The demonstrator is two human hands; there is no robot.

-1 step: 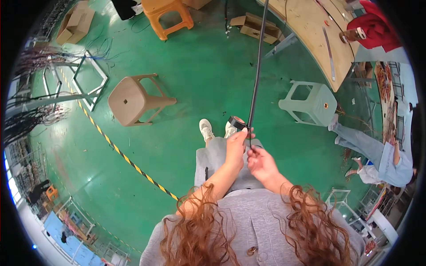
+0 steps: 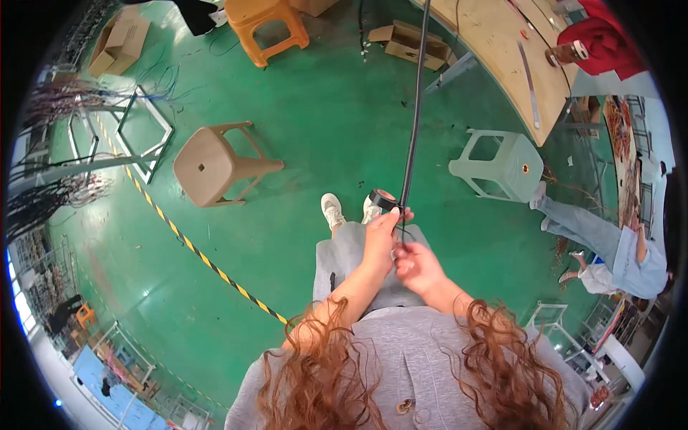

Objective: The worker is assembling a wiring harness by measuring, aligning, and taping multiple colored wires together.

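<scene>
A long black cable (image 2: 416, 122) comes down from the top of the view to my hands in front of my lap. My left hand (image 2: 380, 240) is closed round its lower end. Just above those fingers, a roll of black tape (image 2: 383, 199) with a reddish core sits against the cable's left side. Below the left fingertips my right hand (image 2: 421, 268) is pinched on a thin black strand (image 2: 403, 231) at the cable's end. Its fingertips are slightly blurred, and the strand's tip is hidden.
A brown stool (image 2: 204, 165) stands to the left, a pale green stool (image 2: 505, 168) to the right. A wooden worktable (image 2: 494, 57) fills the upper right. An orange stool (image 2: 265, 29) and cardboard boxes (image 2: 408, 44) lie ahead. Striped floor tape (image 2: 204, 258) crosses the left; a person (image 2: 595, 229) is at the right.
My right hand has shifted slightly left and down, closer to the left hand. The thin strand now bends in a small curve. My left hand and the tape roll stay nearly in place.
</scene>
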